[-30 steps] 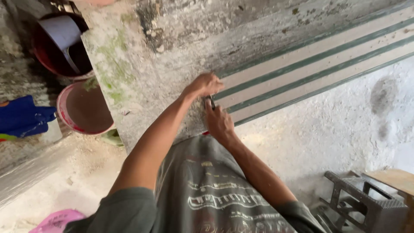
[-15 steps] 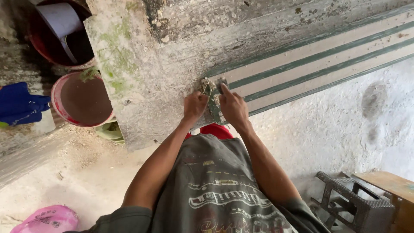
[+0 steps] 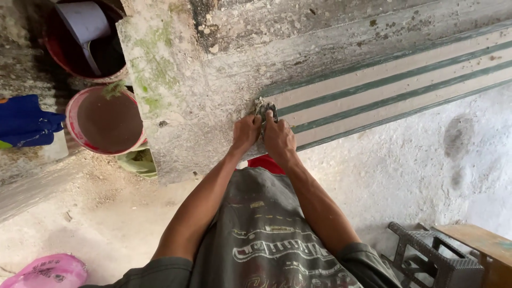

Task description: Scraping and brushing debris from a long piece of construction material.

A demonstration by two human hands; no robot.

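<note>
A rough, weathered concrete wall (image 3: 213, 80) with patches of green moss fills the upper part of the view, and beside it runs a pale panel with dark green stripes (image 3: 394, 80). Below lies a dusty whitish floor (image 3: 106, 224). At the near end of the striped panel, right where it meets the wall, sits a small crumpled pad (image 3: 265, 108), greyish-green, frayed and dirty at the edges. The left hand (image 3: 246, 133) and the right hand (image 3: 278, 137) are side by side, touching each other, with fingers curled and pressed on the pad, gripping it from below against the surface. To the left stand a red bucket (image 3: 106, 120) of brown water and another red tub (image 3: 85, 37) holding a grey scoop. A dark plastic stool (image 3: 432, 256) stands at the lower right, a pink bag (image 3: 45, 271) at the lower left.
</note>
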